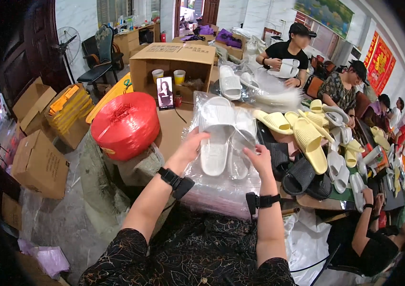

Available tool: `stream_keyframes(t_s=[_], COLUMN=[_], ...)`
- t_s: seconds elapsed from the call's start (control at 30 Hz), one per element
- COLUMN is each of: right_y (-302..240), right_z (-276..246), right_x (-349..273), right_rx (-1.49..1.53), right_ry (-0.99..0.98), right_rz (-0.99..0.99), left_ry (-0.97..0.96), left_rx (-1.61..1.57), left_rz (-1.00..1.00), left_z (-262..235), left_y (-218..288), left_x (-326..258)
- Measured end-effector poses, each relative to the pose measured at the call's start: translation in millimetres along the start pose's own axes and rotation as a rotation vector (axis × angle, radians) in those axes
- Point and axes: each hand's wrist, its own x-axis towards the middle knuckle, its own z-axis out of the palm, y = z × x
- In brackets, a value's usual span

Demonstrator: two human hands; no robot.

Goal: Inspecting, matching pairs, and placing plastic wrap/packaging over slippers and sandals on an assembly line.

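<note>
A pair of white slippers (215,151) lies side by side before me, with shiny clear plastic bag (196,107) film around them. My left hand (192,148) is closed at the left edge of the left slipper, its thumb on the rim. At the right side my right hand (261,161) is closed on the bag's edge, thumb toward the right slipper; its fingertips are partly hidden. Under the pair lies a stack of clear bags (216,200), its near edge pinkish.
Left of my hands sits a big red roll of plastic twine (126,125). Behind stand a phone (165,93) and an open cardboard box (174,57) with cups. Yellow slippers (309,143) and black slippers (300,176) crowd the right. Co-workers sit along the table, one holding white slippers (286,69).
</note>
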Motion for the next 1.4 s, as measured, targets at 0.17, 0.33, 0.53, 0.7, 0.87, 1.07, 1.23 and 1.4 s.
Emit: stream_keyframes(t_s=[0.17,0.33,0.53,0.7,0.87,1.07,1.23,1.4], right_y=[-69.2,-96.5,-137.1,-140.0,-172.7,-122.9,-154.8,-184.4], right_z=[-25.0,-4.1,15.0,43.4,102.7,180.8,146.0,115.0], right_x=[-69.0,-105.5,-160.6,-182.1,-208.2,-217.4,-224.1,-211.6], right_rx=[0.517,0.506,0.565,0.447,0.200,-0.606,0.016,0.189], right_ry=[-0.176,0.139,-0.031,-0.645,-1.104,-1.289,-1.335,-1.290], right_rz=[0.024,-0.312,-0.290,-0.601,-0.861,-1.079,-1.231,-1.084], left_ry=[0.047,-0.011,0.114,0.049,0.866,0.788,0.509,0.444], left_rx=[-0.317,-0.340,-0.069,-0.344,-0.207,-0.194,0.261,1.719], left_rz=[-0.060,-0.124,0.039,0.146,0.309,-0.320,-0.230,-0.535], left_z=[1.0,49.1,31.2,-51.4,-223.1,-266.1,-321.2,-329.9], left_y=[25.2,43.0,23.0,37.1,-18.4,-24.4,-109.2,-94.8], left_x=[-43.3,-99.0,-157.9,-262.9,-380.2,-455.9,-419.9,-283.7])
